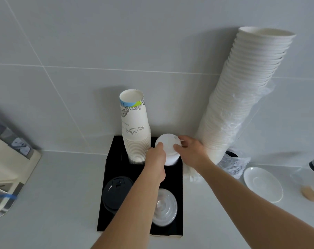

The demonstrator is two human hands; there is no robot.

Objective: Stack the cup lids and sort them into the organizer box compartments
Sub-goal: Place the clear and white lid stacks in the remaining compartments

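Note:
A black organizer box point(114, 164) stands on the grey counter against the wall. A stack of white lids point(167, 146) sits in its back right compartment. My left hand point(157, 155) grips the stack's left side and my right hand point(190, 150) grips its right side and top. Black lids point(114, 193) fill the front left compartment. Clear lids point(165, 207) lie in the front right one, partly behind my left forearm. Printed paper cups point(134, 126) stand stacked in the back left compartment.
A tall leaning stack of white bowls point(242, 94) in loose plastic stands right of the box, close to my right hand. A white saucer point(263, 184) and a clear jar point(312, 178) lie further right. A beige machine point(7, 173) sits at the left edge.

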